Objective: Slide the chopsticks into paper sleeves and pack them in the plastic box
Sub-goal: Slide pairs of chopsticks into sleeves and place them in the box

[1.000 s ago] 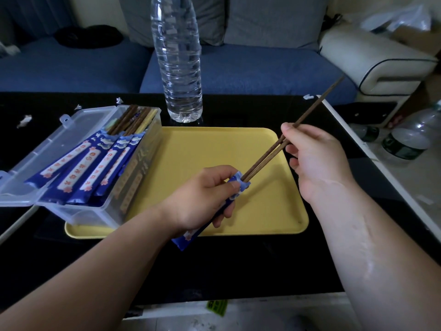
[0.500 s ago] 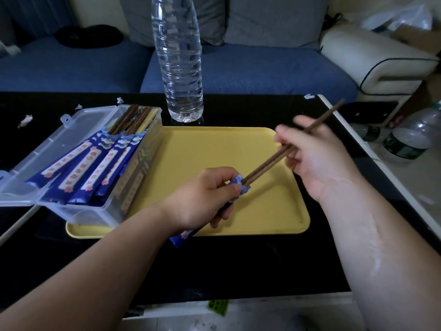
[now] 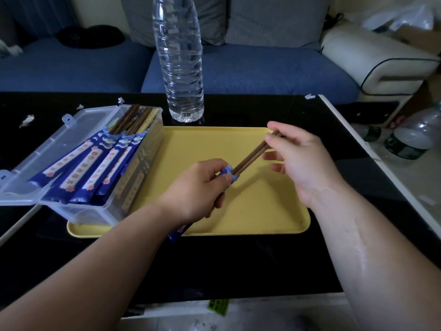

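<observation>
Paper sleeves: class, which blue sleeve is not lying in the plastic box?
The sleeve gripped by the left hand above the yellow tray, with brown chopsticks sticking out. The other sleeves lie in the box.

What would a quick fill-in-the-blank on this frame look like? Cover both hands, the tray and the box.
The left hand grips a blue paper ____.
The right hand holds two brown ____ that enter it.
The tray below both hands is ____ in colour.
The plastic box on the tray's left end has its lid ____.
Missing words: sleeve; chopsticks; yellow; open.
</observation>
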